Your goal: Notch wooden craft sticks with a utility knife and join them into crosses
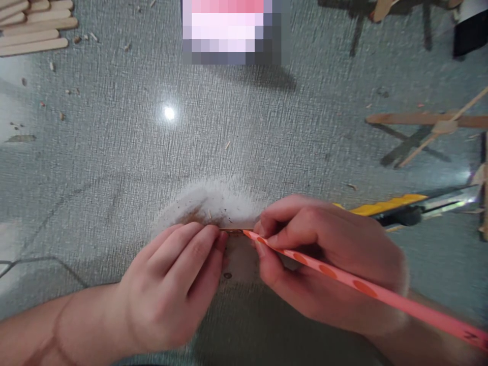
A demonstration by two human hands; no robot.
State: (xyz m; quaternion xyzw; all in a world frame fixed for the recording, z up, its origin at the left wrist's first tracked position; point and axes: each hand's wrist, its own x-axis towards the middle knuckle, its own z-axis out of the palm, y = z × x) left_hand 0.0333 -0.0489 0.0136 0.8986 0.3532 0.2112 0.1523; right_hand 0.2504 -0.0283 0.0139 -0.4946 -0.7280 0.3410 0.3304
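Note:
My right hand [324, 259] grips a pink pencil [346, 279] with orange oval dots, its tip resting at a thin wooden stick [232, 231]. Only a narrow edge of that stick shows between my hands. Its left end is pinched in the closed fingers of my left hand [179, 279], which hide most of it. Beneath the stick is a pale worn patch [213, 203] with brown smudges and dark specks.
Beyond my right hand lies a yellow and black utility knife [396, 211]. Crossed wooden sticks [444, 126] stand at the right. Several craft sticks [38, 35] lie at the top left. A blurred-out pink and white object [224, 30] is at the top. Wood crumbs dot the grey textured surface [125, 137].

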